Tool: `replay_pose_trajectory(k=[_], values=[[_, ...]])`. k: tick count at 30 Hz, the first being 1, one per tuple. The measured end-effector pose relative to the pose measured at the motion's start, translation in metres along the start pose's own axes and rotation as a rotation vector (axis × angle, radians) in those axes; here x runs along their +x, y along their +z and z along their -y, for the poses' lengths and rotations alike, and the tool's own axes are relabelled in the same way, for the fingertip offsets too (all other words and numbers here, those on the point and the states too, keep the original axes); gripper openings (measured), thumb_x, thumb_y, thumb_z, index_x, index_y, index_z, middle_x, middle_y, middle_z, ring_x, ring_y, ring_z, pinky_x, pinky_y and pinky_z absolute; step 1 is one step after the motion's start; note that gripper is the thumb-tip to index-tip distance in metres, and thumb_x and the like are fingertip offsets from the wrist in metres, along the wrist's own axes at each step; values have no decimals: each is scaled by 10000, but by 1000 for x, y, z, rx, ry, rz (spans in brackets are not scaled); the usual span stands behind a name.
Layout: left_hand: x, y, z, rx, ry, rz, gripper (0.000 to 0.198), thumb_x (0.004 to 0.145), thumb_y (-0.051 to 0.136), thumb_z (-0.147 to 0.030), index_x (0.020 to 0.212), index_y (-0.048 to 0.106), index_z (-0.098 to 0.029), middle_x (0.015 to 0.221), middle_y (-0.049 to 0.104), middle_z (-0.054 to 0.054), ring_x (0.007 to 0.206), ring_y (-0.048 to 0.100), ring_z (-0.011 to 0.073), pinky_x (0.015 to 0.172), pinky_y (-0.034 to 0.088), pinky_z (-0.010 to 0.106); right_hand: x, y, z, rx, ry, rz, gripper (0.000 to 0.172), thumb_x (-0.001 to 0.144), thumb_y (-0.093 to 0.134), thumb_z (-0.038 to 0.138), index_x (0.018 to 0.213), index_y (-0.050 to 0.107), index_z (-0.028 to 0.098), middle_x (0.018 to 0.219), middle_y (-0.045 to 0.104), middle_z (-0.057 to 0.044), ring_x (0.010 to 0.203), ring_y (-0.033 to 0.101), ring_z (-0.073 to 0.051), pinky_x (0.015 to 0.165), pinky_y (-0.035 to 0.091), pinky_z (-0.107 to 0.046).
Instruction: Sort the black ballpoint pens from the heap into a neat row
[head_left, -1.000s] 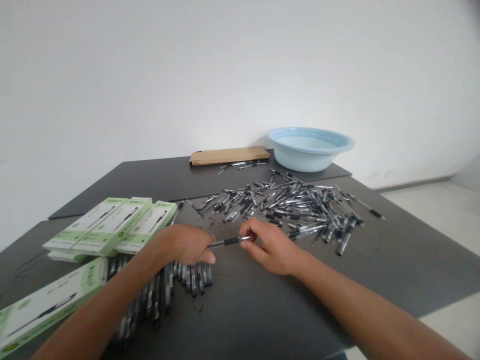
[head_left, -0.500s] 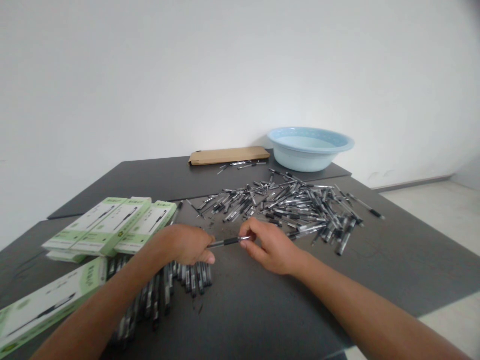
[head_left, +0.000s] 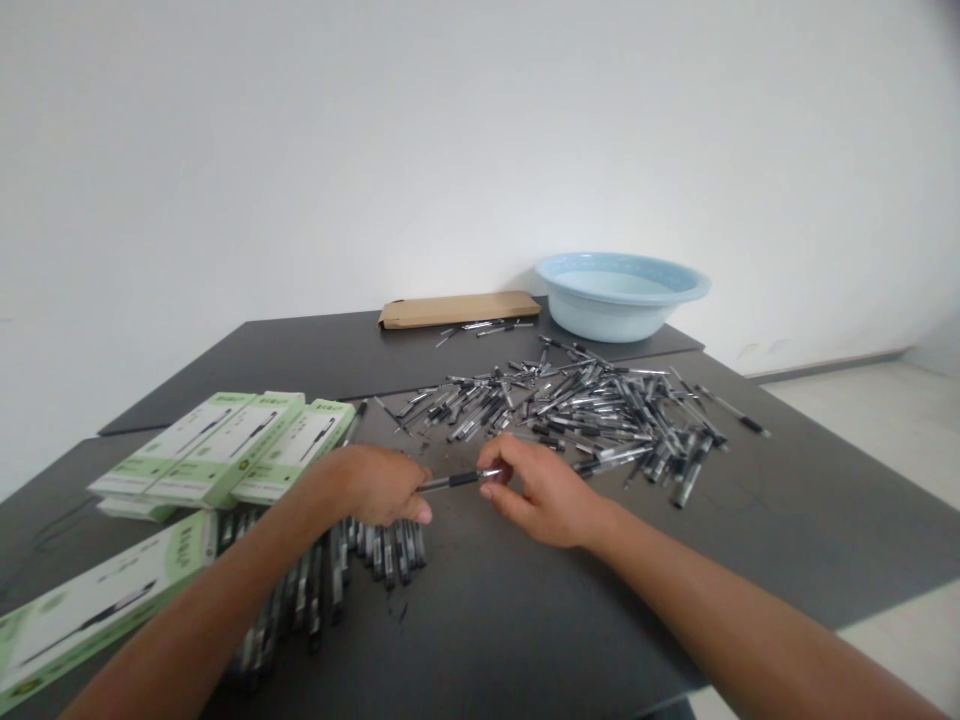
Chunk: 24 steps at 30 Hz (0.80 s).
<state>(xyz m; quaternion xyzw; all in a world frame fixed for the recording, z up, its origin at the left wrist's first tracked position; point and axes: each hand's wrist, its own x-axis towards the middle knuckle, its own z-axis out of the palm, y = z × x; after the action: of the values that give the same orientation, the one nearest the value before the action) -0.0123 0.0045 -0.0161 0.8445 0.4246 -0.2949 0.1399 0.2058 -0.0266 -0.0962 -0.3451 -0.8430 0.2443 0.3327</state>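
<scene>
My left hand [head_left: 373,485] is closed round one end of a black pen [head_left: 454,481]. My right hand [head_left: 537,489] pinches the pen's other end between thumb and fingers. The pen lies level between the two hands, just above the dark table [head_left: 495,610]. Under my left hand lies a row of finished pens [head_left: 352,560] side by side. A big loose heap of pens and pen parts [head_left: 577,405] spreads beyond my right hand.
Green and white pen boxes [head_left: 225,450] are stacked at the left, with another box [head_left: 97,600] nearer me. A light blue basin [head_left: 621,295] and a flat brown carton [head_left: 457,310] stand at the table's far edge by the white wall.
</scene>
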Motion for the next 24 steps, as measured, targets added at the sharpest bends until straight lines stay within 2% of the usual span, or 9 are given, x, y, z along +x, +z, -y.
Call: replay_pose_trajectory(k=[7,13,21,24], values=[[-2,-5,-3,-14,-25,57,311,897,520,-305,1097,703,-152,819,768,102,750,695,272,579,449,297,0,0,0,-8,-1,-7,140,876,576,186,991,500,207,874,612,-27,772,604,-168,704,447,-270],[-2,-3,-4,-1,-25,46,323,892,528,-319,1096,709,-145,824,767,118,756,696,287,589,460,311,1,-1,0,-23,-5,-10,76,884,560,182,936,511,209,838,609,-21,742,581,-163,685,434,-266],[-4,-6,-6,40,-37,52,376,899,511,-336,1167,693,-145,904,771,135,802,702,289,617,486,310,-1,-2,1,9,4,-6,124,873,585,189,970,510,211,870,622,-27,766,598,-166,710,454,-272],[-3,-4,-5,35,-34,57,356,897,506,-330,1141,701,-157,880,774,117,791,702,273,613,484,297,0,-2,1,-2,2,-11,115,870,578,176,955,508,209,854,617,-25,756,591,-165,700,447,-269]])
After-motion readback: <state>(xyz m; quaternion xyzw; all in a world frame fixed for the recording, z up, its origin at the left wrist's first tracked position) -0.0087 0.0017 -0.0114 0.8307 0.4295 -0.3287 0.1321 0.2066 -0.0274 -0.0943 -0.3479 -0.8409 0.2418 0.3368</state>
